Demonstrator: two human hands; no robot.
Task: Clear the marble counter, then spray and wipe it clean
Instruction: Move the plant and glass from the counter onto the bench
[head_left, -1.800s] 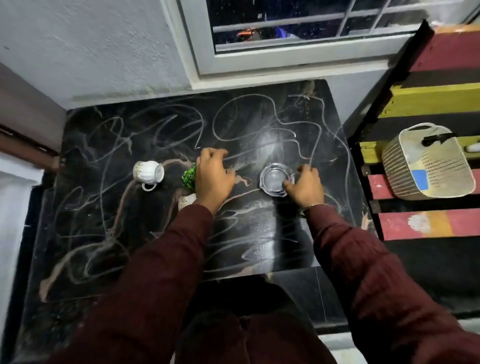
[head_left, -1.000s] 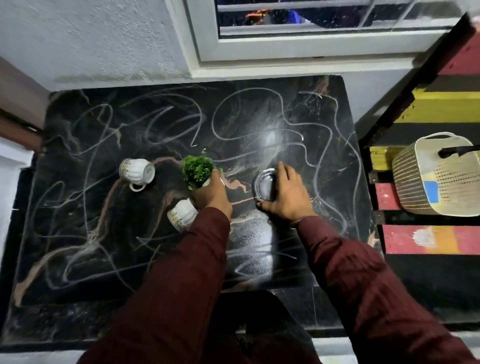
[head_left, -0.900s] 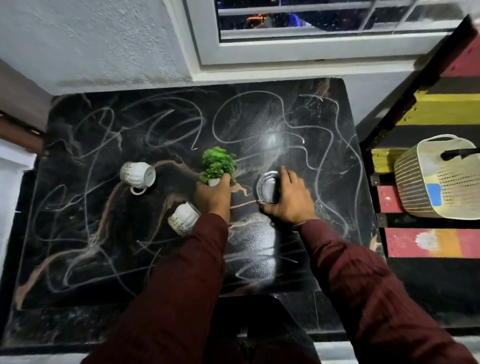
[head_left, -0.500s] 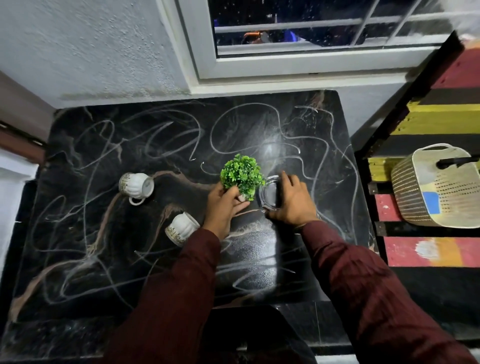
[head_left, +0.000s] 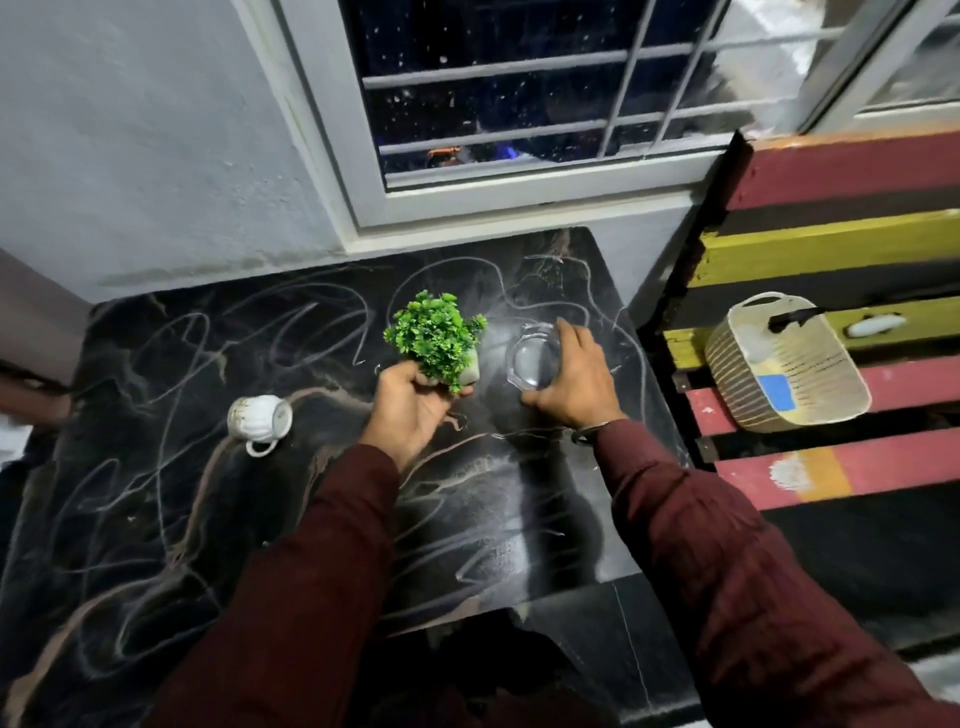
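The black marble counter (head_left: 218, 519) with pale veins fills the lower left. My left hand (head_left: 408, 408) grips a small green plant in a pale pot (head_left: 439, 338), lifted and tilted above the counter's middle. My right hand (head_left: 569, 376) holds a clear glass ashtray (head_left: 532, 356) tipped on its edge, just right of the plant. A white ribbed cup (head_left: 260, 418) lies on its side at the left of my left hand. A second cup seen earlier is hidden under my left sleeve.
A cream plastic basket (head_left: 789, 364) rests on the striped red, yellow and black bench (head_left: 857, 467) to the right of the counter. A grey wall and a barred window (head_left: 519, 104) stand behind. A white object (head_left: 875, 326) lies on the bench beyond the basket.
My left hand raised the plant off the counter and carried it up and right. My right hand tipped the ashtray up and lifted it. The view tilted up toward the window.
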